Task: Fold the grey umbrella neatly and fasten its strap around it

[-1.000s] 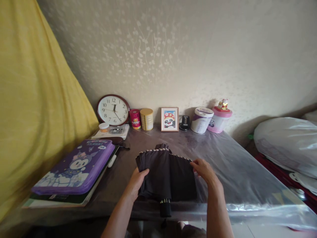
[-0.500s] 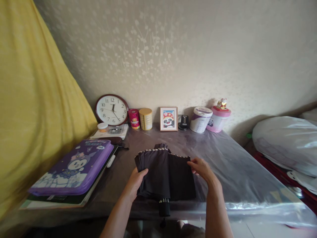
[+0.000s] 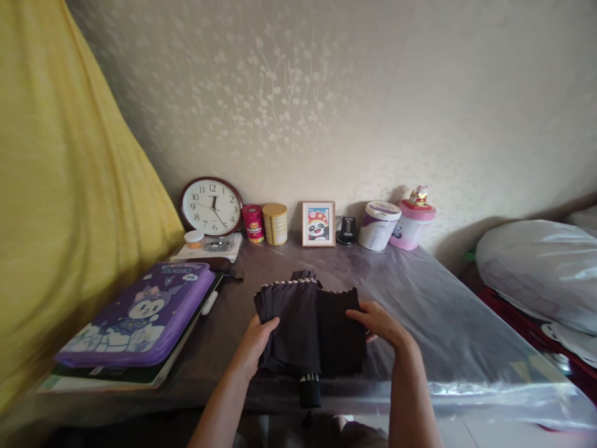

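A black folding umbrella (image 3: 293, 330) with a checked edge trim lies collapsed near the table's front edge, its handle (image 3: 310, 392) pointing toward me. Its cloth panels are spread flat to both sides of the shaft. My left hand (image 3: 257, 341) grips the folded panels at the left side, thumb on top and the other fingers hidden underneath. On the right, my right hand (image 3: 377, 320) pinches the outer part of a panel, with its thumb and fingers on either side of the cloth.
A purple cartoon case (image 3: 140, 311) rests on books at left, beside a yellow curtain (image 3: 56, 186). Along the wall stand a clock (image 3: 211, 206), cans (image 3: 275, 224), a framed panda picture (image 3: 318, 224) and tubs (image 3: 379, 227). Plastic covers the table (image 3: 448, 330); a white bag (image 3: 536, 274) sits right.
My right hand has shifted from the panel's upper right corner a little inward and down, with more of the thumb over the cloth. My left hand stays put.
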A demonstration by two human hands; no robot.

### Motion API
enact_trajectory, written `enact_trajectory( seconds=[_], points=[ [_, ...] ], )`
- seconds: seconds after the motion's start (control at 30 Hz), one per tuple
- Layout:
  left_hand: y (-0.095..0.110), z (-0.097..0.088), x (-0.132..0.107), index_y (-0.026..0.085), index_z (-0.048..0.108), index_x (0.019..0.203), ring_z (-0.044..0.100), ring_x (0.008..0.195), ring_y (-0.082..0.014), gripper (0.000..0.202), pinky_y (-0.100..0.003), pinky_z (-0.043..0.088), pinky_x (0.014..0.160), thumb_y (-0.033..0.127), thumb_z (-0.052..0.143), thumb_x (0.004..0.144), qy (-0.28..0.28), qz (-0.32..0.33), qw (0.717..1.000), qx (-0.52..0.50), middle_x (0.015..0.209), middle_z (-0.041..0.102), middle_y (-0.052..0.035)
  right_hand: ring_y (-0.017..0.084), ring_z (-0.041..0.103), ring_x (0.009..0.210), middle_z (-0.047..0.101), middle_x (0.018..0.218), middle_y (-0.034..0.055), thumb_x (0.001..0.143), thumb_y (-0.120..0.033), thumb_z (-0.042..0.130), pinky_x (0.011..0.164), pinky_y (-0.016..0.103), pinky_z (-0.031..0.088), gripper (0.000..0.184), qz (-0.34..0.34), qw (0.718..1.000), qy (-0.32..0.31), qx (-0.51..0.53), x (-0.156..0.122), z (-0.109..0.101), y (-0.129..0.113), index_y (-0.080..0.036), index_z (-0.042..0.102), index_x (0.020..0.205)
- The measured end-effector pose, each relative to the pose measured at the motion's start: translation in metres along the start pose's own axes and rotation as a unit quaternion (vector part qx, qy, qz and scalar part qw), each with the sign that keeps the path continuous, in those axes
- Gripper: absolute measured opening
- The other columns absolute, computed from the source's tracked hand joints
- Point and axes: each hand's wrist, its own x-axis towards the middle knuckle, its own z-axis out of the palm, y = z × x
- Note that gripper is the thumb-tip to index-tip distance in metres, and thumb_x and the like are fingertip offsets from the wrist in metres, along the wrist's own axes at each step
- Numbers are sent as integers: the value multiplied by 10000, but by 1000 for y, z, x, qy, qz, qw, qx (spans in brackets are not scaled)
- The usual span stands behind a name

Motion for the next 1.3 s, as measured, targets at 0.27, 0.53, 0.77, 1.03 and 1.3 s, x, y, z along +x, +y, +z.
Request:
enact_trajectory(
  seconds=[0.27, 0.53, 0.77, 1.03, 1.3],
  points=[
    [1, 1, -1, 157, 633, 982, 659, 954, -232, 228, -326, 514, 808, 149, 617, 755, -22, -11, 999, -27, 1015, 704, -106, 97, 564, 528, 611, 625, -18, 791, -421, 527, 432, 165, 434, 271, -116, 987, 21, 111, -8, 24, -38, -167, 619, 811],
    [1, 1, -1, 153, 622, 1012, 688, 820, -225, 269, -332, 518, 767, 150, 615, 744, -33, -21, 998, -51, 917, 720, -107, 127, 604, 540, 625, 639, -8, 792, -382, 531, 488, 225, 499, 215, -166, 975, 5, 147, 12, 81, -60, -178, 598, 791],
    [2, 0, -2, 147, 643, 1008, 688, 815, -244, 286, -336, 524, 735, 244, 640, 739, -30, -16, 999, -42, 899, 724, -105, 147, 616, 595, 621, 570, 14, 838, -318, 499, 556, 222, 420, 259, -230, 968, 71, -72, 15, 106, -65, -187, 569, 625],
    [8, 2, -10, 177, 646, 1047, 611, 1049, -248, 395, -329, 447, 929, 311, 724, 685, -97, 69, 993, 9, 1086, 684, -86, 124, 634, 717, 687, 792, 24, 875, -236, 408, 589, 196, 456, 262, -273, 961, -23, -31, 15, 104, -59, -200, 666, 908],
    [-3, 1, -6, 192, 607, 1093, 619, 1024, -225, 458, -313, 462, 898, 77, 652, 652, -65, 44, 997, 27, 1065, 692, -62, 137, 662, 733, 677, 863, 41, 837, -247, 431, 575, 214, 493, 238, -201, 974, 72, 74, 24, 74, -45, -171, 629, 945]
  ],
)
